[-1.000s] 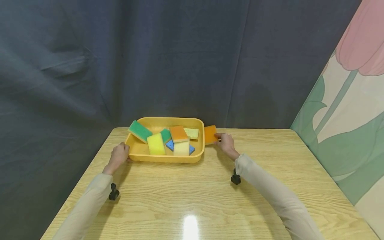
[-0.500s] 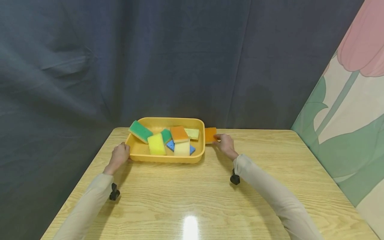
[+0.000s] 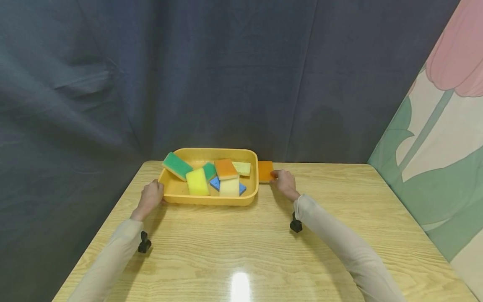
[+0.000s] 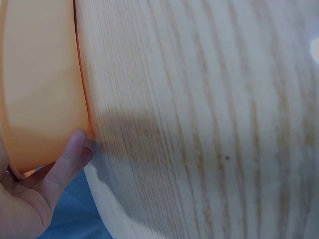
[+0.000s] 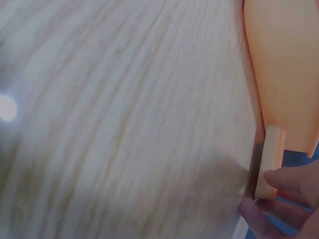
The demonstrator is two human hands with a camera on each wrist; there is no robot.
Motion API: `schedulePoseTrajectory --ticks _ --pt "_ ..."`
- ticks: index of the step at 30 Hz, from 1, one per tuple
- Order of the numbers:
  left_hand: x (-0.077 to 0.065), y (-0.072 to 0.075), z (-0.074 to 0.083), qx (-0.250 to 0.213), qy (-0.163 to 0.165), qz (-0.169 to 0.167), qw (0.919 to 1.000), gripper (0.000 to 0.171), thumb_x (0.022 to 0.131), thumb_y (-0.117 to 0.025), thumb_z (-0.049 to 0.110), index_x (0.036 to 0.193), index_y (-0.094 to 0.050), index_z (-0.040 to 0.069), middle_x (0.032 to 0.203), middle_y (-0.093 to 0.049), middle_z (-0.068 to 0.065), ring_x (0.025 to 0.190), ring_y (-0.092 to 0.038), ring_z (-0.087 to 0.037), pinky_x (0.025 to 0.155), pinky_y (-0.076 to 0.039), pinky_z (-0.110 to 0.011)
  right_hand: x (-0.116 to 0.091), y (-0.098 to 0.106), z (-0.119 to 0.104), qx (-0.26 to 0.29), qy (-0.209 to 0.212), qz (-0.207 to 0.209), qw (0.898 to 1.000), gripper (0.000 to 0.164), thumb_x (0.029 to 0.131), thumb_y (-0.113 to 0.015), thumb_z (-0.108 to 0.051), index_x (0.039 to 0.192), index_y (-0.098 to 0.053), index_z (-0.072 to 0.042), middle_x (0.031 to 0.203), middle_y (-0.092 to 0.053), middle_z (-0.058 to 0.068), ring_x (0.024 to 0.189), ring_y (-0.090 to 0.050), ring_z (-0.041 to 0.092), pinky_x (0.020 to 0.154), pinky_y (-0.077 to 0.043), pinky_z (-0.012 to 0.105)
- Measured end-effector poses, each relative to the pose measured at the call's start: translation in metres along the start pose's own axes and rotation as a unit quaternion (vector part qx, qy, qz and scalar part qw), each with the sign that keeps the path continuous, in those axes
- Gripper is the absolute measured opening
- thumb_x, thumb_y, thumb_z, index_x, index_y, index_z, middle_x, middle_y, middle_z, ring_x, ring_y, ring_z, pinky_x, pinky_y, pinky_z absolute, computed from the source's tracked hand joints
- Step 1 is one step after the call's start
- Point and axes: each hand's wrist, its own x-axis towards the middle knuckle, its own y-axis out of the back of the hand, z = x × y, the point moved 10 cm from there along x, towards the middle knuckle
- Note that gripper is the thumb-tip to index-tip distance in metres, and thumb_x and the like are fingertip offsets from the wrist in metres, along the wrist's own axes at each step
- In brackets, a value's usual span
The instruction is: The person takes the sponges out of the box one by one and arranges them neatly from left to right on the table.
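A yellow plastic basin [image 3: 211, 200] stands near the table's back edge with several sponges in it. My left hand [image 3: 150, 196] grips the basin's left end; in the left wrist view the thumb [image 4: 67, 157] lies against the outer wall. Just outside the basin's right end is an orange scouring sponge [image 3: 265, 171], its orange face up. My right hand [image 3: 284, 183] pinches that sponge at its right edge. The right wrist view shows the sponge's pale foam side [image 5: 269, 162], one end close against the basin wall.
In the basin are a green sponge [image 3: 177, 165] leaning over the left rim, a yellow one [image 3: 197, 182], another orange one [image 3: 225, 168] and a blue one [image 3: 242, 188]. A dark curtain [image 3: 226, 75] hangs behind the wooden table [image 3: 211, 243]. A flower-patterned wall [image 3: 445, 167] borders the right.
The orange sponge in my right hand has come down slightly and lies flatter beside the basin. My left hand keeps its grip on the basin, which stays in place.
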Motion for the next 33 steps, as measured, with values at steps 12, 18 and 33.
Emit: schedulePoseTrajectory --ticks 12,18,33 --pt "0.0001 0.0002 0.0016 -0.003 -0.008 -0.002 1.0000 0.030 0.101 -0.030 0.008 0.093 -0.051 -0.012 0.071 -0.056 -0.021 0.055 -0.060 -0.025 0.050 -0.049 -0.035 0.0010 -0.0019 0.0035 -0.002 -0.004 0.000 1.000 0.031 0.087 -0.072 -0.002 0.116 -0.068 0.007 0.114 -0.068 0.022 0.103 -0.066 0.037 0.089 -0.050 0.050" --pt "-0.0002 -0.0009 0.0011 -0.005 -0.009 0.000 0.9999 0.030 0.102 -0.030 0.008 0.094 -0.051 -0.012 0.073 -0.058 -0.022 0.054 -0.061 -0.025 0.052 -0.050 -0.037 0.0031 -0.0040 0.0048 -0.008 -0.001 0.000 1.000 0.029 0.087 -0.073 -0.002 0.114 -0.069 0.007 0.112 -0.069 0.021 0.101 -0.066 0.036 0.088 -0.051 0.050" --pt "-0.0012 0.0004 0.0048 -0.001 -0.017 0.002 0.9998 0.029 0.102 -0.030 0.008 0.092 -0.051 -0.010 0.073 -0.057 -0.020 0.055 -0.061 -0.027 0.050 -0.047 -0.034 0.0055 -0.0084 0.0085 -0.027 0.000 -0.008 1.000 0.029 0.086 -0.074 -0.001 0.114 -0.069 0.005 0.110 -0.070 0.020 0.100 -0.066 0.036 0.086 -0.052 0.049"
